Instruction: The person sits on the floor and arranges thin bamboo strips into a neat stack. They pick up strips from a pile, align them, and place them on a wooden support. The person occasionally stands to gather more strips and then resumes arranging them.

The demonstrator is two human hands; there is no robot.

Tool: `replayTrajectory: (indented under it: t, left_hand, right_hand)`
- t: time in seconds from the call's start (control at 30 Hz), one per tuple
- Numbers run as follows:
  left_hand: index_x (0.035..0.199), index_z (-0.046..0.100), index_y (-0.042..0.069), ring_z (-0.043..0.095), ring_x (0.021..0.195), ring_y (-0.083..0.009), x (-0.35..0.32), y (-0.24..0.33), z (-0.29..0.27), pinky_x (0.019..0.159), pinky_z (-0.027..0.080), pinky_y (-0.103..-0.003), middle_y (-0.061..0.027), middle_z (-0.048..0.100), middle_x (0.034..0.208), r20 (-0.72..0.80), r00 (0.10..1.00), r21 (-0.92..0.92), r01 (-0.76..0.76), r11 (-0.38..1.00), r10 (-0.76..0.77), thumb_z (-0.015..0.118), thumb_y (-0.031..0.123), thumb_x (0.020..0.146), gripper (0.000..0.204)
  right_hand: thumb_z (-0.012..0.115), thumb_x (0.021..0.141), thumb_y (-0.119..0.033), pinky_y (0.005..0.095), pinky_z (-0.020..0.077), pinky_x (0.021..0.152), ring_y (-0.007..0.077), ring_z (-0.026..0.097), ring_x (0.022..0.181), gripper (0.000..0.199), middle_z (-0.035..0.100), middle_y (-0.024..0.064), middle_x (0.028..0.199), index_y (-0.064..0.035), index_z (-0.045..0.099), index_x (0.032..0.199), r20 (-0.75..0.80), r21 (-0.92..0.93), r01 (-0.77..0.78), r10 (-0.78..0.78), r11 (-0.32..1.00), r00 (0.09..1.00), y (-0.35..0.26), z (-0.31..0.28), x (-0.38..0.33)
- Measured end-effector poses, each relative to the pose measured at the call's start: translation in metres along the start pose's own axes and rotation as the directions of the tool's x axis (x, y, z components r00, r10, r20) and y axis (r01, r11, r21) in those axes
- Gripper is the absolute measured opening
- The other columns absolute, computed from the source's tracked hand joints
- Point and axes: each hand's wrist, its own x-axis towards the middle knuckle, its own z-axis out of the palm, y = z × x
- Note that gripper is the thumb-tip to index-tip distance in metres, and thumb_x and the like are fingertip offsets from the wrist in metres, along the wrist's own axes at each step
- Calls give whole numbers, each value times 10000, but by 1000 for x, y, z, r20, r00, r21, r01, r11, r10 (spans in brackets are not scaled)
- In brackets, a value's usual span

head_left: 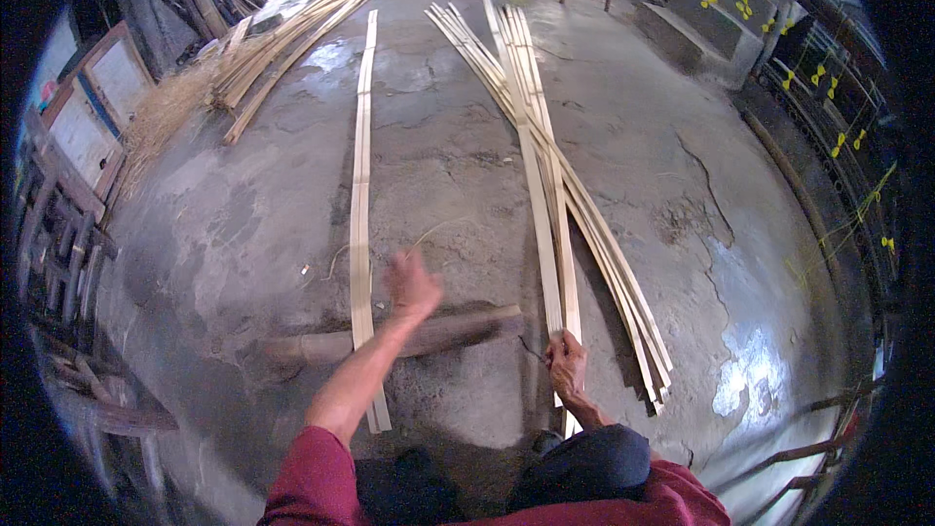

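Note:
My right hand (567, 366) is closed round the near end of a long pale bamboo strip (531, 170), beside my right knee. This strip slants away over a crossed pile of similar bamboo strips (604, 258) on the floor. My left hand (412, 284) is smeared by motion above the floor, so its fingers cannot be made out. Left of that hand, apart from it, another long bamboo strip or narrow stack (361, 166) lies pointing away from me. Its near part rests across a thick round log (453, 331) on the floor in front of my feet.
A larger bundle of bamboo strips (292, 34) lies at the far left beside fibrous shavings (170, 131). Wooden frames (73, 244) line the left side. At right, yellow ties (789, 78) hang by a low concrete block (706, 34). The concrete floor (263, 214) is cracked.

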Motion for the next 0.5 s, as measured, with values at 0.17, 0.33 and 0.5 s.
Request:
replayTrajectory:
  t: [0.17, 0.33, 0.5]
  left_hand:
    - [1204, 334, -54, 375, 1116, -362, -2, -113, -7, 960, 271, -436, -217, 365, 1206, -376, 845, 205, 475, 856, -379, 572, 218, 684, 633]
    - [946, 554, -22, 557, 840, -273, -2, -176, 6, 757, 430, -362, -163, 570, 832, 325, 786, -373, 618, 692, -526, 592, 211, 681, 355]
    - [792, 601, 9, 543, 644, -147, -10, -134, 11, 601, 440, -294, -43, 594, 736, 453, 844, -720, 536, 441, -287, 660, 159, 670, 203]
  right_hand:
    - [443, 849, -195, 241, 372, 392, 97, 450, 443, 200, 471, 25, 556, -18, 489, 766, -19, -91, -66, 64, 994, 998, 51, -35, -24]
    - [424, 836, -195, 277, 402, 390, 134, 510, 465, 220, 488, 73, 571, 0, 476, 751, 98, -106, -155, 166, 982, 981, 58, -45, -31]
    - [541, 791, -180, 365, 458, 667, 323, 553, 759, 287, 550, 200, 815, 5, 487, 1003, 238, -740, 355, -271, 571, 933, 21, -36, -34]
